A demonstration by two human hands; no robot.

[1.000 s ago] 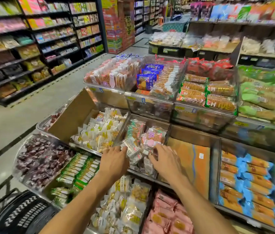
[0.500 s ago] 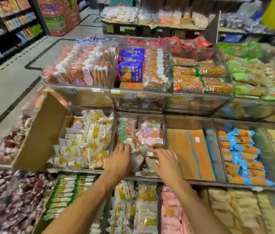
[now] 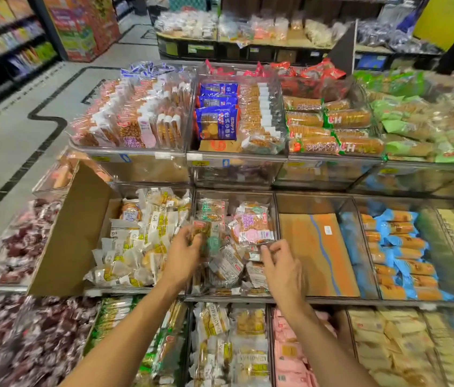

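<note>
Both my hands reach into a clear plastic bin (image 3: 273, 208) of small wrapped snack packs in the middle tier of a shop display. My left hand (image 3: 184, 255) grips a green-labelled clear pack (image 3: 210, 238) and holds it slightly above the heap. My right hand (image 3: 281, 263) hovers over the packs at the bin's right side, its fingers curled and pinching the edge of a pink-labelled pack (image 3: 253, 229). More clear packs (image 3: 225, 268) lie loose between my hands.
A cardboard box (image 3: 72, 236) of white and yellow packs sits in the bin to the left. An orange carton (image 3: 317, 252) lies flat in the bin to the right, beside blue and orange packs (image 3: 398, 252). Higher bins behind hold biscuits (image 3: 217, 118). An aisle floor (image 3: 11, 141) runs on the left.
The view has swung right and closer to the display. My left hand has lifted a green-labelled pack out of the heap. My right hand has shifted slightly right along the pink pack's edge.
</note>
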